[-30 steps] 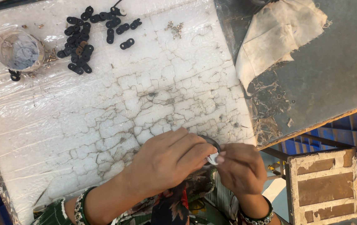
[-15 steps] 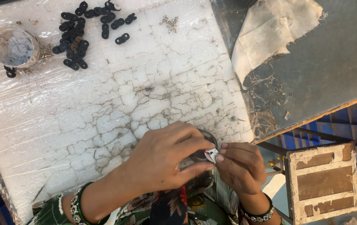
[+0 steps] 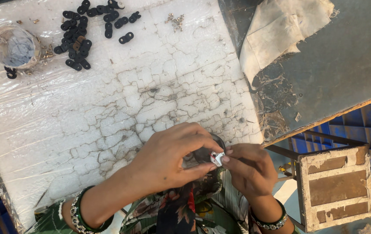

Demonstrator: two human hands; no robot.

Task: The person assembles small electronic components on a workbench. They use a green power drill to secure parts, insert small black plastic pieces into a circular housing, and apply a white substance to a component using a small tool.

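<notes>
My left hand (image 3: 168, 158) and my right hand (image 3: 246, 167) meet at the near edge of a cracked white board (image 3: 107, 108) covered in clear film. Between the fingertips of both hands sits a small white part (image 3: 217, 158) with a red mark. A dark round piece (image 3: 203, 152) lies under my left fingers, mostly hidden. Far from the hands, at the board's back left, lies a heap of small black link-shaped parts (image 3: 81, 37). Beaded bracelets circle both wrists.
A clear round cup (image 3: 13, 47) stands at the back left with tiny brass screws beside it. A cream cloth (image 3: 280, 30) lies on a grey metal table (image 3: 345, 69) to the right. A rusty white box (image 3: 335, 186) and blue crates (image 3: 367, 125) sit lower right.
The view shifted slightly down the board. Both hands stay together at the board's near edge, with the fingers adjusting their pinch on the small white part.
</notes>
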